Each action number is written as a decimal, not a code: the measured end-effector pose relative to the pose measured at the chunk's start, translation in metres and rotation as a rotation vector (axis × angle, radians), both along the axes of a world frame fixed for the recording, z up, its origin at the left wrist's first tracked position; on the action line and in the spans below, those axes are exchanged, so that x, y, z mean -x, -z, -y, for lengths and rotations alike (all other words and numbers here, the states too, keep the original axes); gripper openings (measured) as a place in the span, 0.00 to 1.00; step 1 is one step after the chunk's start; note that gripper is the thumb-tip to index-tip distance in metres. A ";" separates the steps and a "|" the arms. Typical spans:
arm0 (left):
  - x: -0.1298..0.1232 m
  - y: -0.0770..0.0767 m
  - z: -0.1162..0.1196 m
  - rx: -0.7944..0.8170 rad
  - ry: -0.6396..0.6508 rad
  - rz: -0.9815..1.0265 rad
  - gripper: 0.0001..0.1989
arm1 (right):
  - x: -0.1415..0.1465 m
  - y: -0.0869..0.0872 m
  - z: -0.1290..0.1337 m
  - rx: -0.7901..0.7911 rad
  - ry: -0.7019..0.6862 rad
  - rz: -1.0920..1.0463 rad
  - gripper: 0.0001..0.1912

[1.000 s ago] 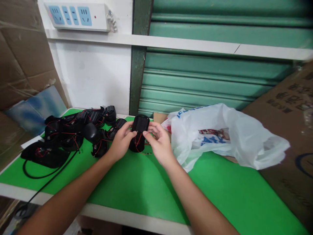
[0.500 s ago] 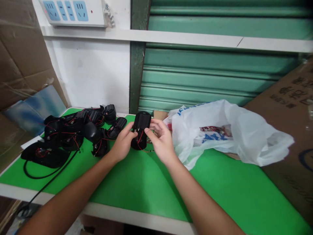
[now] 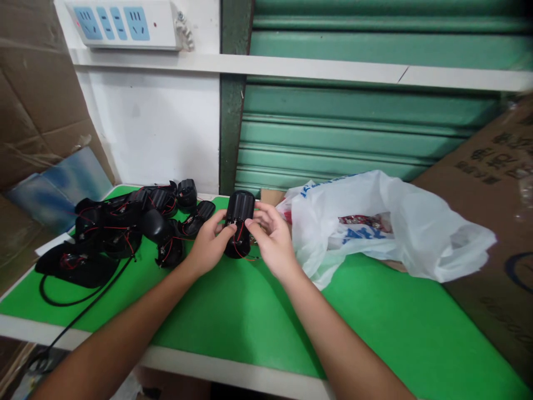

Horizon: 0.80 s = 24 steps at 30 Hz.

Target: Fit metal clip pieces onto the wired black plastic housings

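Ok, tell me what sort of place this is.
Likely a small workshop: wired black parts lie heaped on a green-topped table, with a slatted shutter behind it.

head view: from the person's head, above and behind left hand [image 3: 210,247] and right hand [image 3: 275,238]
facing: forward and down onto green tabletop [image 3: 233,311]
nearness: close, forearms [image 3: 141,316] cut off at bottom
far side: green shutter [image 3: 353,125] and white wall [image 3: 158,122]
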State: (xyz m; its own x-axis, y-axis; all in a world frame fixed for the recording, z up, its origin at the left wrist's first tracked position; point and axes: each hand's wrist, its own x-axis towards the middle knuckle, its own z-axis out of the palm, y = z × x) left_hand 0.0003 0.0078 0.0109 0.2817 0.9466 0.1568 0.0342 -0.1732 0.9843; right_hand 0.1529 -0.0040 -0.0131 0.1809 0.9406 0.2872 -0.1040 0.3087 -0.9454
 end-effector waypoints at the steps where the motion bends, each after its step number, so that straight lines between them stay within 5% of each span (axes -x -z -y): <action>1: 0.000 0.000 0.000 0.010 0.003 0.004 0.17 | 0.000 0.000 0.000 0.000 -0.003 0.004 0.20; 24: -0.001 0.006 -0.001 0.024 0.005 0.008 0.23 | 0.001 -0.003 0.001 0.024 -0.027 -0.038 0.20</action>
State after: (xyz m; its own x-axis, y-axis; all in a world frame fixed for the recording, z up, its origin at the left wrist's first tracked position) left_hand 0.0008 0.0090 0.0052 0.2852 0.9487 0.1365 0.0260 -0.1500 0.9884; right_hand 0.1516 -0.0048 -0.0100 0.1656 0.9517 0.2584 -0.1476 0.2830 -0.9477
